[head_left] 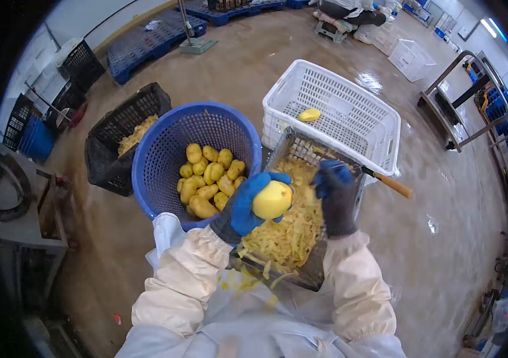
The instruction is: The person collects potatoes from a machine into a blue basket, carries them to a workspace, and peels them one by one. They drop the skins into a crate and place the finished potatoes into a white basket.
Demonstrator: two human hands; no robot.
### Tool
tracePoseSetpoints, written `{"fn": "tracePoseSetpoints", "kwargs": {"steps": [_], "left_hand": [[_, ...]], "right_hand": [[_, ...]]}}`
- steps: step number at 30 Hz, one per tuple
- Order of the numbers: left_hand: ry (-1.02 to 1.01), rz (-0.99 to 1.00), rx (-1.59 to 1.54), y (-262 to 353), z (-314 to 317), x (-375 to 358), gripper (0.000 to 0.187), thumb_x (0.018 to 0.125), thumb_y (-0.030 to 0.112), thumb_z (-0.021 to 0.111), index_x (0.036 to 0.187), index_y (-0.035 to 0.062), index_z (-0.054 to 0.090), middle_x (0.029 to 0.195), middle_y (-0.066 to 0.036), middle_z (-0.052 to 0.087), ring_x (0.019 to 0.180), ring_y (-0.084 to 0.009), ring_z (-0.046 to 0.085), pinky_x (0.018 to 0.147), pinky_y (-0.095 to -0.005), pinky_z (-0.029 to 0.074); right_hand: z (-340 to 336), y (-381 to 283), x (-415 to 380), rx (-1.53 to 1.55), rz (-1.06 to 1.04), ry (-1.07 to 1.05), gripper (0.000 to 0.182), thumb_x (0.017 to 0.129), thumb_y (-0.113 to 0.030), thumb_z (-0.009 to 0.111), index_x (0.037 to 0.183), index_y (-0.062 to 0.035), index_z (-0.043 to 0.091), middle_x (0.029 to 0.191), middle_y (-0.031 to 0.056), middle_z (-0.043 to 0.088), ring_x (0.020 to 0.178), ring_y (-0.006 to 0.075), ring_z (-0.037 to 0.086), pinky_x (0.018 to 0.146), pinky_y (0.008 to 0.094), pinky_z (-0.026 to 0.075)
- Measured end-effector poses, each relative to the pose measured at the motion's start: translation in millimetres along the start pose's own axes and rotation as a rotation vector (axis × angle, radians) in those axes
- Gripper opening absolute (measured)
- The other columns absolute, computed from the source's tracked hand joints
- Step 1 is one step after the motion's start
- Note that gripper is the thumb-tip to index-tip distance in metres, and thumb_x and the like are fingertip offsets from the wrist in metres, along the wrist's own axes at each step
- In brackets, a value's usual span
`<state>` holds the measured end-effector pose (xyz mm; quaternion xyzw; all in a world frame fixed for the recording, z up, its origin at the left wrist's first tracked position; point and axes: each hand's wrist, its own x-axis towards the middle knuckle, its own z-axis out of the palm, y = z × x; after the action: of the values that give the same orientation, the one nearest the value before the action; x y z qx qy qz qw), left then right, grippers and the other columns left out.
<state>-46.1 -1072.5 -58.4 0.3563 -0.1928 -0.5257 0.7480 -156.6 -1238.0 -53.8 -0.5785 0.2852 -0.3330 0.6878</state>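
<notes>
My left hand point(249, 204), in a blue-coated glove, is wrapped round a peeled yellow potato point(272, 200). Over the dark crate point(311, 278) full of potato peelings point(284, 238), my right hand point(334, 194) is closed, its fingers curled; whatever it may hold is hidden. Right of that hand a wooden-handled knife point(388, 182) lies across the crate's edge, its handle sticking outward. Several unpeeled potatoes point(209, 179) fill the bottom of the blue round basket point(146, 161) on my left. One peeled potato point(309, 115) lies in the white crate point(379, 119) ahead.
A black crate point(102, 146) with peelings stands left of the blue basket. Farther off are blue pallets point(146, 45), a metal trolley point(466, 101) and another white crate point(412, 59). A person point(355, 12) sits low at the back. The floor point(230, 71) looks wet.
</notes>
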Motion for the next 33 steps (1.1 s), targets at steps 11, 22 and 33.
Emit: {"fn": "tracePoseSetpoints", "kwargs": {"steps": [11, 22, 33], "left_hand": [[0.034, 0.142, 0.302, 7, 1, 5, 0.046, 0.093, 0.031, 0.048, 0.128, 0.001, 0.044, 0.106, -0.008, 0.059, 0.093, -0.0145, 0.059, 0.08, -0.0279, 0.05], [-0.01, 0.177, 0.581, 3, 3, 4, 0.07, 0.084, 0.043, 0.059, 0.133, -0.0015, 0.036, 0.108, -0.014, 0.059, 0.098, -0.0179, 0.058, 0.085, -0.0296, 0.047], [0.012, -0.114, -0.533, -13, -23, 20, 0.062, 0.091, 0.057, 0.039, 0.117, 0.0021, 0.051, 0.107, -0.014, 0.06, 0.093, -0.0248, 0.061, 0.08, -0.0385, 0.052]], "right_hand": [[-1, -23, -9, 0.188, 0.251, -0.072, 0.012, 0.086, -0.016, 0.06, 0.084, -0.0044, 0.057, 0.062, 0.0004, 0.052, 0.043, 0.0091, 0.047, 0.04, 0.0201, 0.037], [-4, -11, -10, 0.189, 0.426, -0.413, 0.017, 0.088, -0.016, 0.055, 0.096, -0.0012, 0.058, 0.068, 0.0026, 0.055, 0.051, 0.0076, 0.049, 0.043, 0.0195, 0.038], [24, -13, -38, 0.072, 0.127, -0.348, 0.015, 0.085, -0.016, 0.063, 0.091, -0.0035, 0.058, 0.072, 0.0042, 0.061, 0.058, 0.0077, 0.055, 0.049, 0.0194, 0.041]]}}
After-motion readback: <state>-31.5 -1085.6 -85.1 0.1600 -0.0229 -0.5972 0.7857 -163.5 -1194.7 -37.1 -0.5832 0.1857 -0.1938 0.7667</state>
